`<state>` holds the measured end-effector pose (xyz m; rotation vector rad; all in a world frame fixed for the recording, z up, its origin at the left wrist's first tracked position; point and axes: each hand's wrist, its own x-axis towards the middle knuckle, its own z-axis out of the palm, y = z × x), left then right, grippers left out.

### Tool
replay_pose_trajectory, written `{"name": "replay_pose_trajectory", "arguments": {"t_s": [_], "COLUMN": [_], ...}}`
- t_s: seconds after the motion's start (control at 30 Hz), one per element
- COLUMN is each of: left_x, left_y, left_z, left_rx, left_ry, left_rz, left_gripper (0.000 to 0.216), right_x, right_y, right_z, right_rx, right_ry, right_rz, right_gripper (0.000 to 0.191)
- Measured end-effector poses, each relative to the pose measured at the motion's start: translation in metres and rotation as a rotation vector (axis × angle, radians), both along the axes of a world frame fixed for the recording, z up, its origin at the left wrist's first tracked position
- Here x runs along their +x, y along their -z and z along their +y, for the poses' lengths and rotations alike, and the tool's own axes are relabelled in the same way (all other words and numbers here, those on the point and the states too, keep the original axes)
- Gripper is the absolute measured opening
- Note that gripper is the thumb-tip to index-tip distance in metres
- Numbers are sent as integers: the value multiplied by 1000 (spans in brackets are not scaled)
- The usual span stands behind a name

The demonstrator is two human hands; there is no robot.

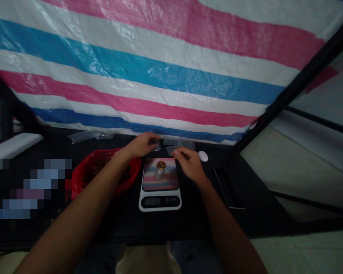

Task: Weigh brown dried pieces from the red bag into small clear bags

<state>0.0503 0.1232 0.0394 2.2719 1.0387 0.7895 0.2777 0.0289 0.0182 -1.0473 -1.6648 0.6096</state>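
In the head view, the right hand [190, 163], right of centre, pinched a clear bag [170, 150]. The left hand [143, 144], near centre, curled beside clear plastic [157, 147]; its grip could not be told. At lower centre, a small filled container [161, 167] stood on a scale [160, 207], right of a red bag [79, 173].

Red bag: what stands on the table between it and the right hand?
The head view shows a scale bearing a small container between them.
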Motion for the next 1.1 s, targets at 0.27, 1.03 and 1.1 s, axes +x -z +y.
{"name": "replay_pose_trajectory", "arguments": {"t_s": [0.27, 1.03, 1.1], "left_x": [19, -32, -30], "left_y": [11, -18, -14], "left_z": [53, -93, -107], "left_rx": [-42, 185, 239], "left_ry": [21, -157, -177], "left_rz": [456, -3, 84], "left_gripper": [30, 62, 64], "right_x": [-3, -5, -12], "right_y": [6, -9, -13], "right_z": [1, -8, -13], "right_rx": [-29, 0, 79], "right_ry": [-6, -87, -80], "right_rz": [-35, -48, -38], "right_gripper": [28, 18, 14]}}
